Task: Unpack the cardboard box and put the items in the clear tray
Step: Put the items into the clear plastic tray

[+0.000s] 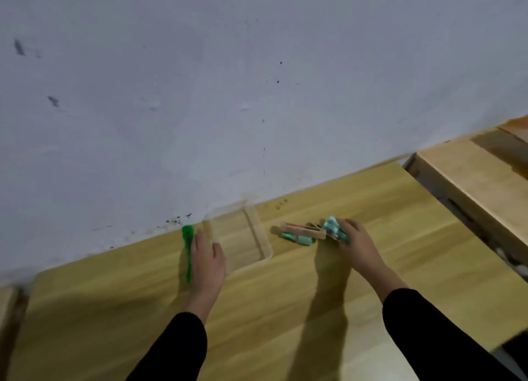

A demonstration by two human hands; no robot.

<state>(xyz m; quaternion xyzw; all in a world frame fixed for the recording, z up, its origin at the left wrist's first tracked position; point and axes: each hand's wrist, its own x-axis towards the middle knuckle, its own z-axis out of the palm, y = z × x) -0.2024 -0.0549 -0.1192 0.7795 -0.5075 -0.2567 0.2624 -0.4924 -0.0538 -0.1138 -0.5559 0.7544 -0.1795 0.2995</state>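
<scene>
A clear tray lies on the wooden table near the wall, and nothing shows inside it. Just right of it is a small flat cardboard box with teal-capped items beside it. My right hand is at the box's right end, fingers closed on a small teal packet. My left hand lies left of the tray beside a green stick-like item. The image is blurred, so I cannot tell whether the left hand grips the green item.
The wooden table butts against a pale wall. A second wooden table stands to the right across a narrow gap. Black sleeves cover both forearms.
</scene>
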